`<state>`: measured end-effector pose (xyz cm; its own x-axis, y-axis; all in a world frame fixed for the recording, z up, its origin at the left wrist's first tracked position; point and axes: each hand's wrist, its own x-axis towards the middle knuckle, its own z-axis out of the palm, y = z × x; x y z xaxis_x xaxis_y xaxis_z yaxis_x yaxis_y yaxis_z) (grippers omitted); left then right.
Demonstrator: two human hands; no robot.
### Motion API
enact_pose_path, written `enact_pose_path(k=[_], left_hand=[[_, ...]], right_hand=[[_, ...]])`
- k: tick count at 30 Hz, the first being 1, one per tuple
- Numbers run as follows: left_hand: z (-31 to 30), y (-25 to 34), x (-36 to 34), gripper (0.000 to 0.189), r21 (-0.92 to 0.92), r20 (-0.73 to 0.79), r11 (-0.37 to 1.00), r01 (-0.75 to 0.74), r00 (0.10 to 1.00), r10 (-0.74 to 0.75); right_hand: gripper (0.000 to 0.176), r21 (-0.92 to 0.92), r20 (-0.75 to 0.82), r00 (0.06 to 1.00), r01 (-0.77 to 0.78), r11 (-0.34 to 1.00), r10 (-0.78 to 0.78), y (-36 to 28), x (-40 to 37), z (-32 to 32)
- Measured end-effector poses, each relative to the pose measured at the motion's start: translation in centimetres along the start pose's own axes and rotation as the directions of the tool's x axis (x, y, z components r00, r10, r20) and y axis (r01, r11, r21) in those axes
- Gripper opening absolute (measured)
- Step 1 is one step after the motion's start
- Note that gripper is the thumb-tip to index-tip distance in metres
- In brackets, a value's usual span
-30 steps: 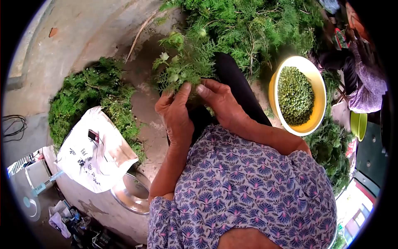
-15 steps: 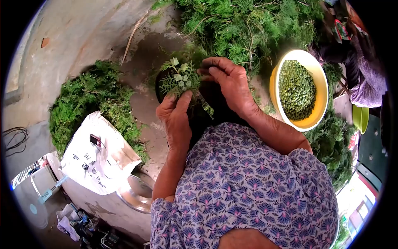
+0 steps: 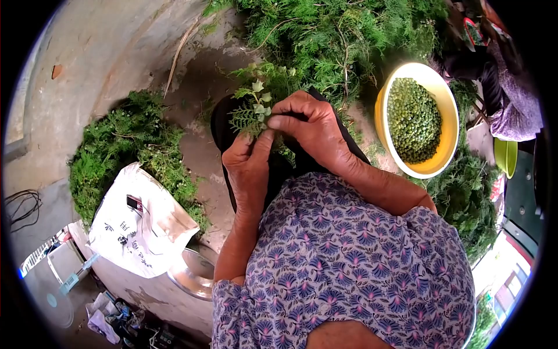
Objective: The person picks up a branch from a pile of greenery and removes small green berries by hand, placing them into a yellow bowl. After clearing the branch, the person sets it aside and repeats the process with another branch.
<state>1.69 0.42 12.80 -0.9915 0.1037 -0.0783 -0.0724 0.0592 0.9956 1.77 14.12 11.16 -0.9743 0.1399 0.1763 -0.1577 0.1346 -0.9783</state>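
Note:
Between the thumb and fingers of my left hand (image 3: 249, 166) is a leafy evergreen sprig (image 3: 247, 121) with several pale green cones (image 3: 257, 87) on it. My right hand (image 3: 314, 125) meets the sprig from the right, its thumb and forefinger closed in a pinch at a cone beside my left fingertips. Those fingers partly hide what is pinched. Both hands are above my dark-trousered lap. To the right, a yellow basin (image 3: 450, 148) with a white rim holds many small green cones (image 3: 414, 119).
Cut evergreen branches (image 3: 325, 41) are heaped ahead, with another pile (image 3: 119, 131) at left. A white sack (image 3: 154, 232) with a phone (image 3: 134, 202) on it lies near a metal bowl (image 3: 195, 279). At far right is another person's patterned sleeve (image 3: 511, 110), above a green container (image 3: 506, 157).
My right hand has moved left and closed in on the sprig, from apart to pinching at a cone. My left hand keeps its hold. The view has shifted slightly.

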Motion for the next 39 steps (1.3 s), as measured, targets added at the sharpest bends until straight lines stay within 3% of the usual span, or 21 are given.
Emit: enact_pose_path(k=[2, 3, 5, 12, 14, 18, 21, 24, 26, 29, 33, 35, 36, 38, 39], left_hand=[[-0.3, 0.0, 0.0, 0.010, -0.002, 0.028, 0.999, 0.033, 0.999, -0.033], [-0.4, -0.1, 0.0, 0.012, -0.004, 0.054, 0.998, 0.065, 0.996, -0.065], [-0.2, 0.1, 0.1, 0.009, -0.046, 0.051, 0.997, 0.069, 0.996, -0.066], [-0.4, 0.2, 0.2, 0.009, -0.091, 0.110, 0.992, 0.085, 0.991, -0.075], [-0.6, 0.0, 0.2, 0.009, -0.099, 0.103, 0.992, 0.081, 0.992, -0.071], [-0.4, 0.1, 0.3, 0.008, -0.154, 0.080, 0.978, 0.138, 0.989, -0.127], [-0.9, -0.7, 0.4, 0.007, -0.054, 0.051, 0.996, 0.076, 0.996, -0.073], [-0.8, -0.3, 0.3, 0.010, 0.033, 0.051, 0.998, 0.057, 0.997, -0.059], [-0.7, -0.2, 0.2, 0.010, 0.054, 0.061, 0.998, 0.040, 0.997, -0.043], [-0.7, 0.0, 0.2, 0.010, 0.086, 0.083, 0.996, 0.013, 0.996, -0.020], [-0.6, 0.0, -0.2, 0.009, 0.066, 0.100, 0.998, 0.004, 0.995, -0.011], [-0.6, 0.0, -0.3, 0.008, 0.050, 0.103, 0.998, 0.028, 0.994, -0.033], [-0.6, -0.1, -0.4, 0.007, 0.036, 0.105, 0.998, 0.052, 0.993, -0.056], [-0.5, 0.3, -0.4, 0.006, -0.010, 0.099, 0.997, 0.073, 0.993, -0.071], [-0.5, 0.4, -0.4, 0.006, -0.056, 0.093, 0.994, 0.093, 0.992, -0.087]], right_hand=[[0.016, 0.258, 0.054, 0.962, -0.271, 0.928, 0.266, 0.4, -0.2, 0.1], [0.016, 0.258, 0.055, 0.963, -0.270, 0.928, 0.265, 0.2, -0.1, -0.1], [0.012, 0.494, 0.264, 0.821, -0.566, 0.661, 0.506, -0.2, 0.0, -0.6], [0.014, 0.569, 0.377, 0.760, -0.641, 0.515, 0.529, 0.1, 0.1, -1.3], [0.015, 0.661, 0.386, 0.721, -0.651, 0.373, 0.576, -0.1, 0.3, -1.6], [0.012, 0.646, 0.357, 0.765, -0.617, 0.449, 0.536, -0.6, 0.3, -2.1], [0.012, 0.620, 0.100, 0.858, -0.449, 0.644, 0.503, -1.0, 0.9, -2.8], [0.013, 0.624, 0.138, 0.904, -0.396, 0.674, 0.404, -0.5, 0.8, -3.4], [0.015, 0.430, 0.131, 0.950, -0.313, 0.847, 0.284, -1.0, 0.7, -2.6], [0.022, -0.002, 0.061, 0.993, 0.100, 0.995, -0.100, 0.3, 0.9, -1.5], [0.021, -0.022, 0.056, 0.992, 0.114, 0.993, -0.113, 0.4, 0.5, -0.8], [0.019, 0.259, 0.074, 0.989, -0.144, 0.955, 0.129, 0.3, 0.2, -0.7], [0.019, 0.259, 0.074, 0.989, -0.144, 0.955, 0.129, 0.1, 0.2, -0.7], [0.014, 0.330, 0.080, 0.942, -0.334, 0.883, 0.326, -0.4, 0.2, -0.6], [0.014, 0.330, 0.080, 0.942, -0.334, 0.883, 0.326, -0.3, 0.3, -0.5]])
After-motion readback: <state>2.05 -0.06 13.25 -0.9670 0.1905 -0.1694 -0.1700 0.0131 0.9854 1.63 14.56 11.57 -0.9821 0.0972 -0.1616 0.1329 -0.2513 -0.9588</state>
